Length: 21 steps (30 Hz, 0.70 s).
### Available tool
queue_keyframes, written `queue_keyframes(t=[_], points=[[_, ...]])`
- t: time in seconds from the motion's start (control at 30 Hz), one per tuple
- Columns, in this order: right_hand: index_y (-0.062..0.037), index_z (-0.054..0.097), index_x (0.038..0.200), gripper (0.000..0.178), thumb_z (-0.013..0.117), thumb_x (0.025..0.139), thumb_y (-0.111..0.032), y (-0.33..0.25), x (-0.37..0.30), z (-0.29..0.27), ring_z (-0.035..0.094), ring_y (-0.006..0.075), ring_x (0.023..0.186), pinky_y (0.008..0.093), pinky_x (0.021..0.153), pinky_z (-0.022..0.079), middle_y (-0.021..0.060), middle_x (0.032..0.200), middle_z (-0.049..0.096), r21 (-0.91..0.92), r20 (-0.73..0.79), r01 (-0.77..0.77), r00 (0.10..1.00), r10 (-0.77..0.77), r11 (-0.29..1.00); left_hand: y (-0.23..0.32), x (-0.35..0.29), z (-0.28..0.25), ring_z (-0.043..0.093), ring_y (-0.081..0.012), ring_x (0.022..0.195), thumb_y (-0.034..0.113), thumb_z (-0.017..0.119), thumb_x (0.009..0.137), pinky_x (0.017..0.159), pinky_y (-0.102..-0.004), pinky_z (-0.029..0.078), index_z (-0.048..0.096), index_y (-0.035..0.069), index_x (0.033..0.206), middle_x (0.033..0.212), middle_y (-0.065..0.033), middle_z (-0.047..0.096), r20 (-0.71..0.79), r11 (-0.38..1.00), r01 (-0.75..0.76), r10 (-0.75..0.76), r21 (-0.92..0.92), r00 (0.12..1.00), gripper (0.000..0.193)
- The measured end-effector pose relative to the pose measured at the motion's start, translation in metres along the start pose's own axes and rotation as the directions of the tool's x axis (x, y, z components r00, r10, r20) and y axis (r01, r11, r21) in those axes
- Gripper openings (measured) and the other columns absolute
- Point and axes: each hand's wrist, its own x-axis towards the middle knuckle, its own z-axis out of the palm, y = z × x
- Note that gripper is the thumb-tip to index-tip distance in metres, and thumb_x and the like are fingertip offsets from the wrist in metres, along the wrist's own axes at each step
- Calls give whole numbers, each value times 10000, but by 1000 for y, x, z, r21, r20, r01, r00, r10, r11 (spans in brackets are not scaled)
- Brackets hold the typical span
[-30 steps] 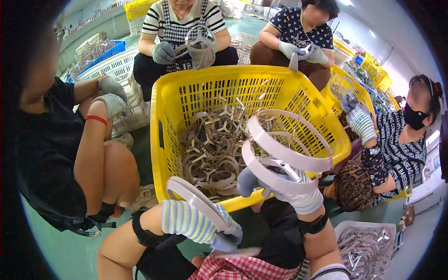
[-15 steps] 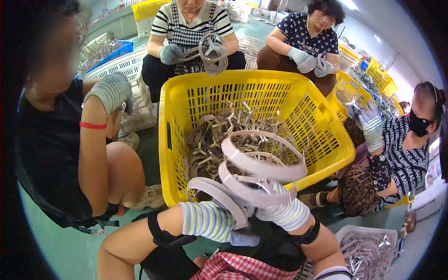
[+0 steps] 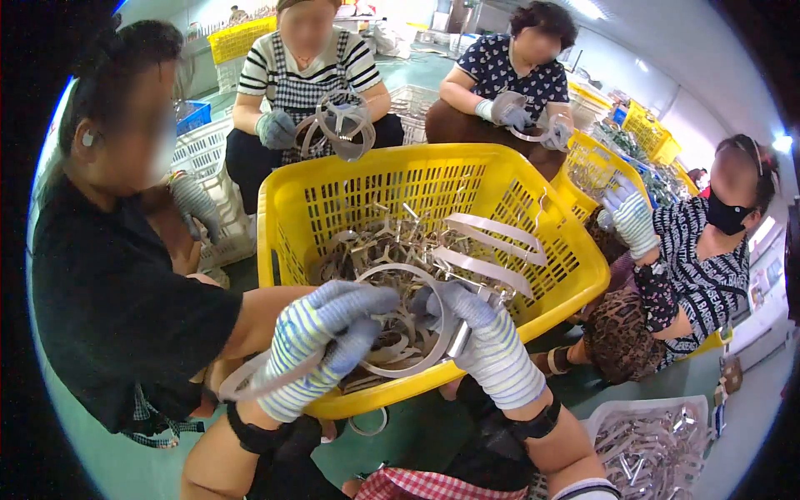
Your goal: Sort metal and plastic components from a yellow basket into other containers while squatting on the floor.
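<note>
Both my hands wear grey-palmed gloves with striped cuffs, held over the front of the yellow basket (image 3: 575, 287). A flat metal band hoop (image 3: 443, 333) with a rod-like fitting is between them. My right hand (image 3: 492, 342) grips its right side, beside the fitting. My left hand (image 3: 329, 337) has its fingers curled at the hoop's left side; what its fingertips pinch is partly hidden. Another pale metal band (image 3: 271, 382) runs out past my left hand's wrist side. Beyond my right hand, two more bands (image 3: 483, 268) lie over the pile of metal parts (image 3: 400, 237).
A co-worker at left stretches a forearm (image 3: 271, 312) toward the basket behind my left hand. Three other gloved people sit around it, handling metal pieces. A white crate (image 3: 604, 412) of metal parts stands at my lower right. A loose ring (image 3: 368, 423) shows below the basket's front rim.
My hands have risen over the basket rim, the left turning inward to the hoop. The bands formerly stacked at my right hand now sit beyond it. The left co-worker has leaned in.
</note>
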Motion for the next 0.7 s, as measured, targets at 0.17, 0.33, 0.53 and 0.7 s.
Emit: queue_keyframes(t=[0.17,0.33,0.53,0.7], points=[[-64,609,938,266,689,820,-289,1,14,-17,641,208,857,372,826,527,75,885,643,318,65,-9,998,-13,948,1,2,-13,635,-304,777,75,644,789,686,-319,506,651,52,994,937,-112,628,379,970,-157,77,184,922,206],[-65,610,992,296,710,807,-274,-11,9,-17,639,195,849,324,792,515,71,898,647,-43,-18,184,983,-185,982,-8,-2,-10,592,-137,611,165,643,855,551,-296,481,632,78,952,755,-6,597,-14,994,-15,14,-108,1000,131],[-32,591,1080,371,720,800,-240,-10,1,-25,632,151,868,289,793,497,75,950,659,-746,374,448,894,-247,492,0,6,-17,326,-3,453,352,495,960,425,-163,264,556,73,1076,631,46,472,-190,682,273,-522,-678,832,308],[-10,561,1156,412,700,812,-189,-11,-3,-9,611,122,920,294,824,486,88,1022,662,-640,343,357,925,-163,681,-2,-1,-23,353,-2,493,333,516,950,439,-163,274,574,57,1087,666,40,520,-170,737,300,-488,-606,856,314]])
